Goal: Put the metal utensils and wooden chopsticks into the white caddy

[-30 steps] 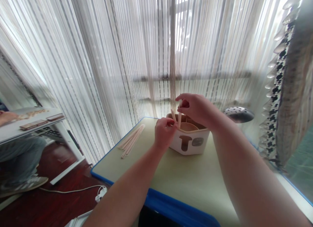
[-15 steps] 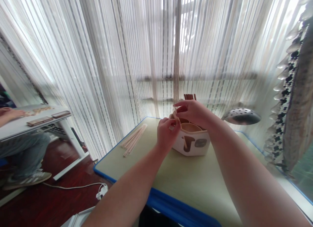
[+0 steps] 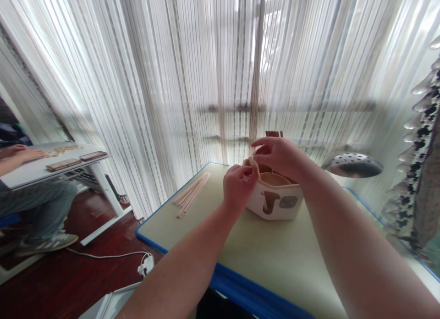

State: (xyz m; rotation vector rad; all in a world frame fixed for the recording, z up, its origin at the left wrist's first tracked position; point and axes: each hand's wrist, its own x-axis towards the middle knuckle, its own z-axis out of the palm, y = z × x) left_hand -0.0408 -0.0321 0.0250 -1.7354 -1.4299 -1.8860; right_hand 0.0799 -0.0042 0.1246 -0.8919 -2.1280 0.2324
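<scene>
My left hand (image 3: 240, 184) is closed in a pinch at the left rim of a white holder (image 3: 275, 204) with light wooden-coloured compartments. Between its fingers and my right hand (image 3: 275, 154) is a thin pale stick-like piece (image 3: 253, 162), mostly covered by the fingers. My right hand reaches over the holder from the right, thumb and fingers bent around the upper end of that piece. Dark brown sticks (image 3: 274, 134) stand up behind my right hand. To the left, a fanned bundle of pale wooden sticks (image 3: 192, 195) lies on the table (image 3: 275, 259).
The table has a blue edge and stands against a striped sheer curtain (image 3: 165, 80). A perforated metal bowl-like object (image 3: 355, 165) is at the right. Leftward, another person's hands (image 3: 20, 154) are over a white table (image 3: 30, 167). A power strip (image 3: 146, 264) lies on the floor.
The view has turned slightly left, so everything sits further right. Both hands stay at the holder's left rim, with hardly any change in their grip.
</scene>
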